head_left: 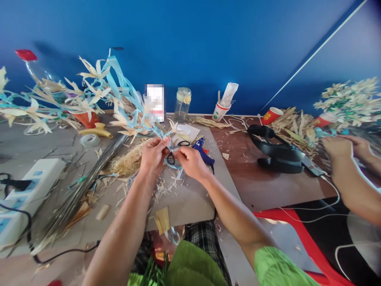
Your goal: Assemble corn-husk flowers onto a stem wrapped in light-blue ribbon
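Note:
My left hand (154, 157) is closed around the lower stem of a flower branch, thumb and fingers pinching it. The branch (131, 101) carries pale dried-husk flowers, and light blue ribbon wraps its stems; it leans up and away to the left. Close by on the right, my right hand (192, 161) is closed in a pinch on a light blue ribbon (179, 171) whose loose length hangs below the fingers. Scissors with black handles (183, 143) lie right beside both hands, partly hidden by them. A blue glue gun (204, 153) rests just beyond my right hand.
Grey wire stems (89, 178) and a white power strip (32, 190) lie on the left. Tape (89, 140), a glass jar (182, 105) and a paper cup (221, 111) stand behind. A black headset (276, 153) lies right, near another person's hands (337, 149).

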Motion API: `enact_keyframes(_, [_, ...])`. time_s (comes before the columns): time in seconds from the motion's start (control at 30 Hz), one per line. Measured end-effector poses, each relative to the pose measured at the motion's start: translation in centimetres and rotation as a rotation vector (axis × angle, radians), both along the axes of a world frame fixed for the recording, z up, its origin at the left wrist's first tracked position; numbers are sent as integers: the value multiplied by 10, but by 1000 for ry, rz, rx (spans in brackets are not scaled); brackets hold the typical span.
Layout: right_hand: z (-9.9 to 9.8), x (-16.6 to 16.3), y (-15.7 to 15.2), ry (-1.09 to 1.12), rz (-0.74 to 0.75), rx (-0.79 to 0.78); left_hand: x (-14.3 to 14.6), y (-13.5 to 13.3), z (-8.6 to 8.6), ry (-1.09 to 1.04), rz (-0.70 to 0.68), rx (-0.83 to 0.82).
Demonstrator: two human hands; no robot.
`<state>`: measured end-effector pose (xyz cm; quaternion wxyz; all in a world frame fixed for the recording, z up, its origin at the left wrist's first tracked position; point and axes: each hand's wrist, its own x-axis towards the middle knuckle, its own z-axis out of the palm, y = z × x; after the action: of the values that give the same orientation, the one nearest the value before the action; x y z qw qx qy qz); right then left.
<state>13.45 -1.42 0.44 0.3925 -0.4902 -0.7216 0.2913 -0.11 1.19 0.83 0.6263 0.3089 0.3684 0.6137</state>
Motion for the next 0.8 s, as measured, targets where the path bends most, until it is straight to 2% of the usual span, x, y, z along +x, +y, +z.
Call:
enact_keyframes(0.2, [5,5,0,809,364,-838,1,-6,10,-122,-144,74])
enact_keyframes(0.27, [5,2,-3,969,467,-1030,0,-9,13,-158,-204,86])
enact_keyframes(0.33, [3,-2,-6,1069,543,-1126,-2,-12,14,-187,-256,89])
enact_keyframes(0.47, [-1,-9,-11,1108,646,-1151,-2,-15,15,-216,-314,101])
enact_keyframes(0.57, [-1,-7,-10,1059,644,-1113,-1,-14,14,-210,-302,123])
enact_keyframes(0.63, [1,-3,-7,988,563,-1029,-1,-12,12,-205,-261,123])
enact_keyframes(0.8, [2,12,3,758,227,-788,-3,-6,8,-209,-178,93])
